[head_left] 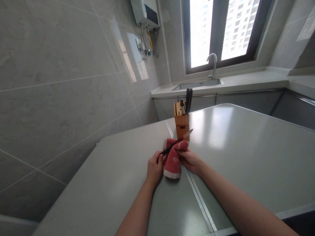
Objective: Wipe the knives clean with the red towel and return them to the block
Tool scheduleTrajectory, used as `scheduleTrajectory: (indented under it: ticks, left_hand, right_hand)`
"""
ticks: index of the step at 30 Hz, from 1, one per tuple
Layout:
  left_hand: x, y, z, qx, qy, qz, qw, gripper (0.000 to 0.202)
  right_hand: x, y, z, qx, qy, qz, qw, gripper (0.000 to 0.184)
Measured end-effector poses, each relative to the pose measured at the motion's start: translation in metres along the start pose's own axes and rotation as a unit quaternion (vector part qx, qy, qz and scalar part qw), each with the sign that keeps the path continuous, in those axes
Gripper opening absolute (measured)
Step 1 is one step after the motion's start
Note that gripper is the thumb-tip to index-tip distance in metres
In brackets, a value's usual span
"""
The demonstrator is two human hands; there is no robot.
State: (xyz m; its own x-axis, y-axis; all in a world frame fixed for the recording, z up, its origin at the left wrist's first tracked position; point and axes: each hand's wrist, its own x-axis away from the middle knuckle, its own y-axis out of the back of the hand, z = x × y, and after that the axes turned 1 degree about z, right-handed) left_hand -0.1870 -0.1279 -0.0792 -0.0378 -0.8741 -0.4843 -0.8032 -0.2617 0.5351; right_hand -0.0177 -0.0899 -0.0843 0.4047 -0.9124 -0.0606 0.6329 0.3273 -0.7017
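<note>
Across the lower edge of the frame, two bare forearms reach in over a pale, glossy table (118, 186), split by a seam of metal strips (199, 200) that runs from the lower right of centre up past the hands. Just below the middle of the frame, the left hand (154, 167) is closed around the black handle of a knife (168, 149), which slants up to the right. To its right, the right hand (190, 160) pinches a red cloth (173, 164) with a white edge against the blade; the cloth hangs down between the hands. The blade's tip shows beyond it; whether the cloth wraps fully round the blade cannot be told.

Just behind, at the centre of the frame, a wooden knife block (182, 121) stands upright on the table, with two long black handles (189, 100) and a shorter black-and-silver one (182, 106) sticking out of its top. Farther off, toward the upper right, a white counter (251, 78) holds a sink (192, 85) and a curved faucet (215, 64) beneath a dark-framed window (216, 32). At the upper centre, a water heater (145, 13) hangs on the grey tiled wall (61, 59).
</note>
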Motion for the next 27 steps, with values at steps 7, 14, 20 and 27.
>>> scheduleTrajectory:
  ticks: [7,14,20,27]
  left_hand:
    - [-0.0006,-0.0001,-0.0020,-0.001,0.000,0.050,0.999,0.029]
    - [-0.0013,-0.0008,-0.0038,0.013,-0.003,0.070,0.997,0.031]
    - [-0.0003,-0.0015,-0.0036,0.011,0.004,0.067,0.998,0.030]
    - [-0.0004,-0.0005,-0.0059,0.023,0.001,0.056,0.998,0.027]
  right_hand:
    - [-0.0002,-0.0002,-0.0001,0.005,-0.005,-0.016,1.000,0.026]
    - [-0.0002,0.0009,-0.0003,-0.004,-0.011,-0.016,1.000,0.029]
    - [-0.0020,-0.0008,-0.0001,-0.001,0.004,-0.040,0.999,0.027]
    - [-0.0050,0.0065,-0.0052,0.003,0.018,-0.037,0.999,0.027]
